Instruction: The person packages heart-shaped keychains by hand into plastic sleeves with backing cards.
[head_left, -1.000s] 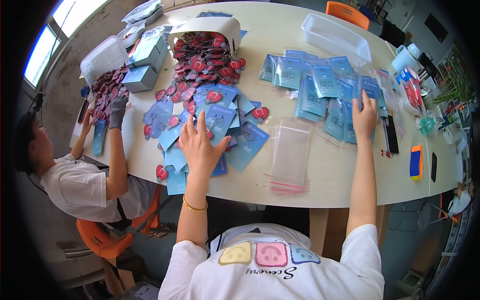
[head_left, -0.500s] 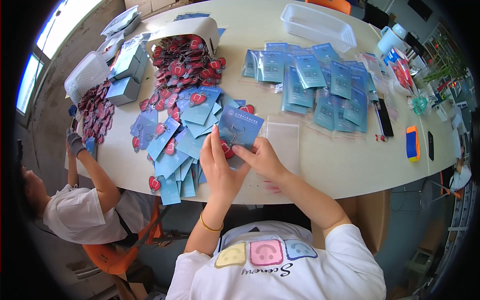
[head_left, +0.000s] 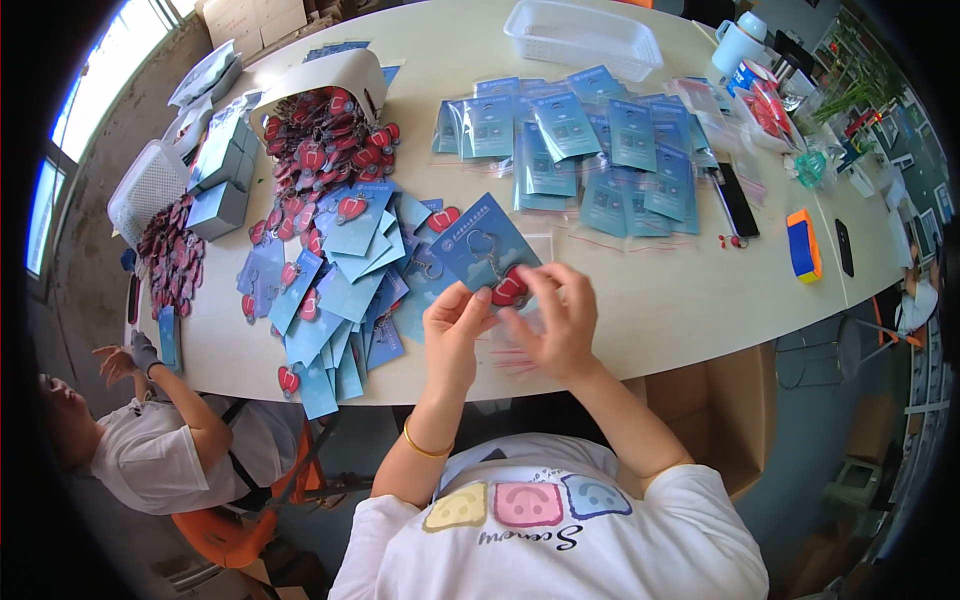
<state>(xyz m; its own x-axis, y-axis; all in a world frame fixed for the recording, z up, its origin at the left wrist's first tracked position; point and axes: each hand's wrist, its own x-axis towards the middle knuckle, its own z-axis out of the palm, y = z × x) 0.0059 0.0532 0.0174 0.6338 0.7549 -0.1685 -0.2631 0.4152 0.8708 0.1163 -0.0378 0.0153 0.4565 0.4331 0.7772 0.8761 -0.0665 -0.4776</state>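
Observation:
My left hand (head_left: 455,335) pinches a blue printed card (head_left: 468,240) at its lower corner between thumb and fingers. A red keychain (head_left: 508,287) with a metal ring and chain is attached to the card's face. My right hand (head_left: 562,325) is beside the charm, fingers apart and slightly blurred, holding nothing I can see. A clear zip bag (head_left: 515,362) lies partly hidden under my hands. To the left is a loose pile of blue cards (head_left: 350,295), several with red keychains. Behind it, a tipped white basket (head_left: 365,80) spills more keychains (head_left: 320,150).
Bagged cards (head_left: 610,150) lie in a heap at the back right, near a white plastic tray (head_left: 600,45). Further right are a phone (head_left: 735,200), an orange-and-blue roll (head_left: 803,247) and a light-blue jug (head_left: 740,42). A co-worker (head_left: 190,440) sits at the left.
My right hand has let go of the card and drawn its fingers apart. My left hand now pinches the corner. The view has shifted, and the co-worker's hand has opened.

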